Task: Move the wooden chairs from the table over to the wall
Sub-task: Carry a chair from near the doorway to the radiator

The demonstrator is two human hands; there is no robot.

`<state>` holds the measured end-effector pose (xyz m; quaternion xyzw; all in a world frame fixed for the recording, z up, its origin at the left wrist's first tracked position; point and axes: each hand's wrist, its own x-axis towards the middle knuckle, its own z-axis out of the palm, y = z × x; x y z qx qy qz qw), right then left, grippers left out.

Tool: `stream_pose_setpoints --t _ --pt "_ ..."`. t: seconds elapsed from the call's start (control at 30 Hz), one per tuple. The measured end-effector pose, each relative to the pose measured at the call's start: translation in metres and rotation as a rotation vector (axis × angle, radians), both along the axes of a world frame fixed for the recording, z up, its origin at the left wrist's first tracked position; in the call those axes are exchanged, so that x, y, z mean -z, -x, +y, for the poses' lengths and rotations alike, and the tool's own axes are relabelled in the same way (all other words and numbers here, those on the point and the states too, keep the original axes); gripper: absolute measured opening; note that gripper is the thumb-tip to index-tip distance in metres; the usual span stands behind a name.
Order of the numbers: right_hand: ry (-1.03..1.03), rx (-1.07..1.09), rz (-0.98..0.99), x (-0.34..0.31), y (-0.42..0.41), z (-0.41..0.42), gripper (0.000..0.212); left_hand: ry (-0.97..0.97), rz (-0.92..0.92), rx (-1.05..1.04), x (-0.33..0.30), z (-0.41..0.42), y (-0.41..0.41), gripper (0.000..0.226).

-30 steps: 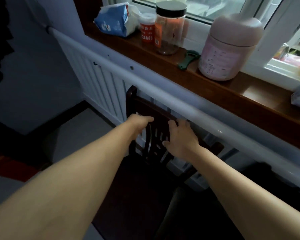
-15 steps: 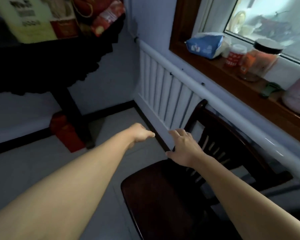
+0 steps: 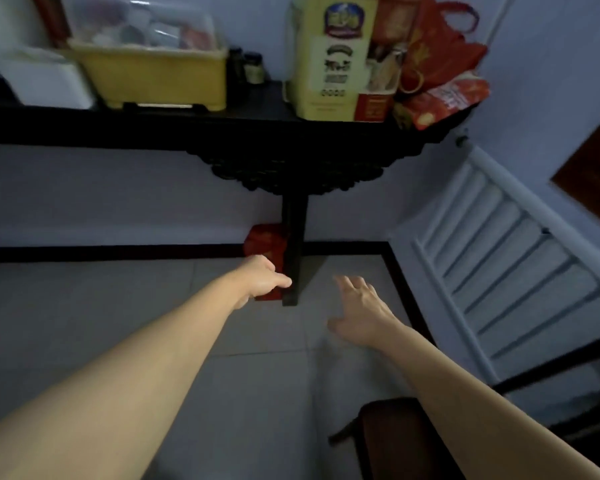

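A dark wooden chair (image 3: 392, 441) shows only its seat corner at the bottom right, standing next to the white radiator wall (image 3: 506, 271); my right forearm hides part of it. My left hand (image 3: 262, 277) hangs in the air over the floor with loosely curled fingers and holds nothing. My right hand (image 3: 361, 308) is spread with straight fingers above the tiles, apart from the chair and holding nothing.
A dark carved console table (image 3: 222, 129) runs along the far wall with one leg (image 3: 293, 251) on the floor and a red box (image 3: 265, 244) beside it. On top stand a yellow tub (image 3: 153, 77), a yellow carton (image 3: 329, 57) and red bags (image 3: 440, 74). Grey floor tiles (image 3: 84, 306) lie to the left.
Both hands let go of the chair's backrest and came away from it. The view swung left from the window sill and radiator to the console table, leaving the chair at the bottom right.
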<state>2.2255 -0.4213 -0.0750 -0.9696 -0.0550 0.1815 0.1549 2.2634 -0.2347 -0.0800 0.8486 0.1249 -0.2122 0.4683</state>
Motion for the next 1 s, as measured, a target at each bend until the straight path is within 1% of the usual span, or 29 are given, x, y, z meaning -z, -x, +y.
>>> stream_pose_setpoints --t 0.07,0.13,0.17,0.2,0.3,0.33,0.53,0.67,0.8,0.87,1.0 --pt "-0.022 -0.062 -0.001 -0.001 -0.013 0.046 0.081 -0.008 -0.012 -0.06 -0.002 0.048 0.001 0.021" --pt "-0.04 -0.117 -0.005 -0.004 -0.022 0.09 0.079 -0.032 -0.008 -0.116 -0.005 0.094 0.004 0.017" --pt "-0.044 -0.151 -0.006 -0.006 -0.026 0.11 0.079 -0.035 -0.007 -0.147 -0.005 0.115 0.007 0.021" --pt "-0.046 -0.202 -0.01 -0.006 -0.031 0.136 0.08 -0.039 -0.015 -0.199 -0.006 0.142 0.011 0.025" --pt "-0.047 -0.304 -0.025 -0.009 -0.04 0.186 0.081 -0.067 -0.006 -0.318 -0.005 0.192 0.021 0.052" --pt "-0.047 -0.345 -0.027 -0.009 -0.043 0.204 0.082 -0.08 -0.001 -0.356 -0.005 0.21 0.027 0.054" --pt "-0.064 -0.559 -0.018 -0.007 -0.061 0.3 0.083 -0.107 0.024 -0.595 -0.005 0.296 0.059 0.047" --pt "-0.084 -0.708 -0.005 -0.004 -0.077 0.361 0.081 -0.113 0.039 -0.742 -0.006 0.34 0.069 0.051" --pt "-0.118 -0.846 -0.012 -0.006 -0.105 0.419 0.083 -0.117 0.046 -0.913 -0.013 0.379 0.063 0.064" --pt "-0.131 -0.915 -0.013 -0.008 -0.126 0.449 0.084 -0.121 0.026 -0.996 -0.018 0.401 0.053 0.065" --pt "-0.128 -1.017 0.034 -0.012 -0.161 0.499 0.088 -0.177 0.062 -1.048 -0.026 0.433 0.036 0.062"
